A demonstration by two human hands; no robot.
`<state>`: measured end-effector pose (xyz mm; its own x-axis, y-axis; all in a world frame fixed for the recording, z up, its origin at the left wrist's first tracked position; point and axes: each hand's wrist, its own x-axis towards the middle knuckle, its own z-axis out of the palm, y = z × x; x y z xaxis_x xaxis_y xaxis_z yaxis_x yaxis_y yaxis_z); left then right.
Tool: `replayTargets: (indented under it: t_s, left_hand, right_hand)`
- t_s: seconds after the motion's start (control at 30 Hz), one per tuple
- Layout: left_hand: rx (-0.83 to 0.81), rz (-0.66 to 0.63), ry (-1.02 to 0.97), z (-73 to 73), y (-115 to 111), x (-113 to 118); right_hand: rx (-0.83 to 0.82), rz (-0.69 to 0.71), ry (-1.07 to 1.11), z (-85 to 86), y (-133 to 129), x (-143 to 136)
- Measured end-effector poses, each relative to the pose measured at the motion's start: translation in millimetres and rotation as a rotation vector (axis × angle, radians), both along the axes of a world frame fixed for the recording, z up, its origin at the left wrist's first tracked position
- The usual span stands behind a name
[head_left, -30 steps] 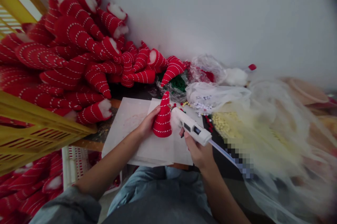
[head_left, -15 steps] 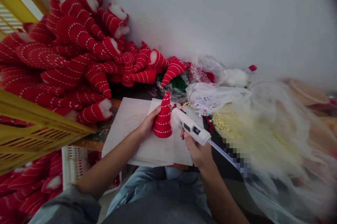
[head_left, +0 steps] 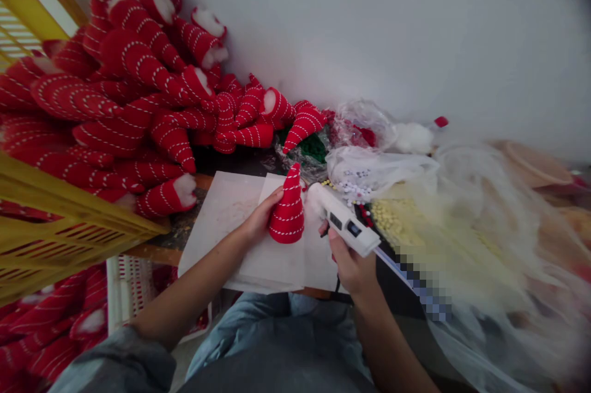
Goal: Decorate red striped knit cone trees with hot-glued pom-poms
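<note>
A red cone-shaped stuffed hat [head_left: 287, 211] with white stitched lines stands tip up in my left hand [head_left: 260, 218], whose fingers close on its left side. My right hand [head_left: 353, 263] grips a white hot glue gun [head_left: 344, 219] by its handle. The gun's front end points up and left, a short way to the right of the hat. A glue stick [head_left: 392, 267] sticks out of the gun's rear. White paper sheets [head_left: 221, 208] lie beneath both hands on the table.
Many red stuffed hats [head_left: 138, 72] pile up at the left, beside a yellow crate [head_left: 83, 214]. Plastic bags [head_left: 383, 162] and yellow beads [head_left: 397, 217] spread across the right. A white basket [head_left: 127, 288] stands below the table's left edge. Behind rises a pale wall [head_left: 369, 29].
My right hand has drawn the glue gun slightly right and down, widening the space between its front end and the hat. My left hand and the hat have barely moved.
</note>
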<state>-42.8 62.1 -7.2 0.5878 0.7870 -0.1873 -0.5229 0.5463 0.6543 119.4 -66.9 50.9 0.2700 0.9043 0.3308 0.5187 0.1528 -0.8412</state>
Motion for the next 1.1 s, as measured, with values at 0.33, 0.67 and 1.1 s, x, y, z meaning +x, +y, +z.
replayTargets:
  t_s: [0.33, 0.67, 1.1]
  left_hand:
    - [0.010, -0.003, 0.042, 0.8, -1.4, -0.2]
    - [0.004, -0.019, 0.018, 5.8, -2.0, 0.2]
    - [-0.113, 0.124, 0.054, 24.5, 9.8, -11.6]
  right_hand:
    - [-0.009, 0.053, 0.062, 0.6, 9.5, -0.7]
    - [-0.025, 0.024, 0.074, -4.7, 10.7, 2.7]
    - [-0.051, 0.039, -0.054, 2.7, 8.5, 3.5]
